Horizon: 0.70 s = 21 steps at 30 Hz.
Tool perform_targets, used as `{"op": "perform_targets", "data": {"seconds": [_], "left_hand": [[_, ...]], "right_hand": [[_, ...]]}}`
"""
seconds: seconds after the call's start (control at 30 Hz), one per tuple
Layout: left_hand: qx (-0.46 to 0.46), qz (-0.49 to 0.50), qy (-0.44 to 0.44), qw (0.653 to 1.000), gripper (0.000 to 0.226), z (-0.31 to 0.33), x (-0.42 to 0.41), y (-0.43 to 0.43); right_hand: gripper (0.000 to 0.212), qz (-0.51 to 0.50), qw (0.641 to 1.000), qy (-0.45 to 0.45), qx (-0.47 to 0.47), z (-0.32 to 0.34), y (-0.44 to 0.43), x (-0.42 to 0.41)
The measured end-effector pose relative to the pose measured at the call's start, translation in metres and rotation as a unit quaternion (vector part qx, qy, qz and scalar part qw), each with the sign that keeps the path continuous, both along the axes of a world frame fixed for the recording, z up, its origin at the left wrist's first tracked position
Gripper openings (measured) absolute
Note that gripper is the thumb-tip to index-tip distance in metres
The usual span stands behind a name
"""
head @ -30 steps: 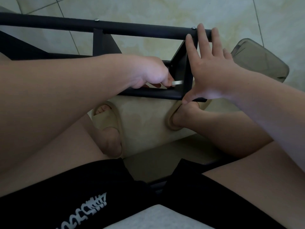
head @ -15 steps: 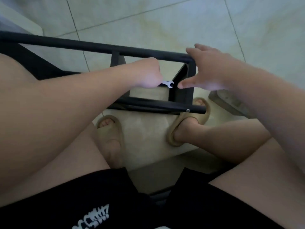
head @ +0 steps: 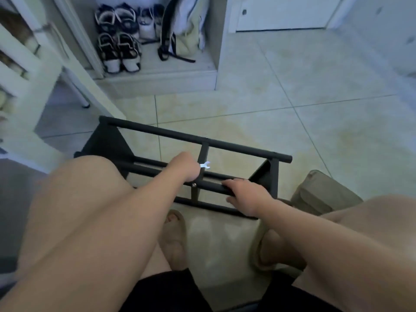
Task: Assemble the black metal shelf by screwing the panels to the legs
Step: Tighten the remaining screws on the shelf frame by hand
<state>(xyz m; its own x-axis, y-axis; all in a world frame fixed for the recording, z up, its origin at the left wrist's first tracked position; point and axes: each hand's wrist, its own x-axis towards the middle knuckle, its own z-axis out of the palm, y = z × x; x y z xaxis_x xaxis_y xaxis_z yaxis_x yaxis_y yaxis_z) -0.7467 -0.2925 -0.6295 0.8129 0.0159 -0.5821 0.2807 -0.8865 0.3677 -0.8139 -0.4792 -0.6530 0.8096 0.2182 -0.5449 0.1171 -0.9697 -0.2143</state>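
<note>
The black metal shelf (head: 236,147) lies on its side on the tiled floor in front of my knees. Its long round legs run left to right, with flat panels at both ends and a middle crossbar. My left hand (head: 184,166) grips a small silver wrench (head: 205,165), whose open jaw pokes out to the right beside the crossbar. My right hand (head: 246,194) holds the near leg tube, fingers curled over it. A silver screw head (head: 193,185) shows on that tube between my hands.
My feet in beige slippers (head: 174,238) stand just under the shelf. A grey-green bag (head: 324,194) lies at the right end. Shoes (head: 118,50) and a backpack (head: 184,30) sit in a floor-level niche at the back. A white shelving unit (head: 33,104) stands left.
The view has tilted up to show the room. My right hand left the end panel and came down onto the near leg tube. My left hand with the wrench moved left, toward the middle crossbar.
</note>
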Motion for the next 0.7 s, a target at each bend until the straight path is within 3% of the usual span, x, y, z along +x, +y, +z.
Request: {"op": "perform_targets", "data": {"seconds": [0.13, 0.3, 0.53, 0.7], "left_hand": [[0.029, -0.002, -0.005, 1.0, 0.013, 0.001, -0.018, 0.001], [-0.037, -0.028, -0.012, 0.999, 0.025, 0.0, -0.021, -0.017], [-0.163, -0.103, -0.002, 0.981, 0.016, -0.011, -0.021, -0.057], [-0.091, -0.083, -0.029, 0.992, 0.012, -0.018, -0.014, -0.064]], "right_hand": [[0.029, -0.034, 0.997, -0.064, -0.019, -0.007, -0.006, -0.008], [0.032, -0.07, 0.992, -0.101, -0.041, -0.016, -0.023, -0.016], [0.033, -0.173, 0.977, -0.091, -0.087, -0.007, -0.083, -0.012], [0.053, -0.169, 0.982, -0.08, -0.018, -0.002, -0.072, -0.005]]}}
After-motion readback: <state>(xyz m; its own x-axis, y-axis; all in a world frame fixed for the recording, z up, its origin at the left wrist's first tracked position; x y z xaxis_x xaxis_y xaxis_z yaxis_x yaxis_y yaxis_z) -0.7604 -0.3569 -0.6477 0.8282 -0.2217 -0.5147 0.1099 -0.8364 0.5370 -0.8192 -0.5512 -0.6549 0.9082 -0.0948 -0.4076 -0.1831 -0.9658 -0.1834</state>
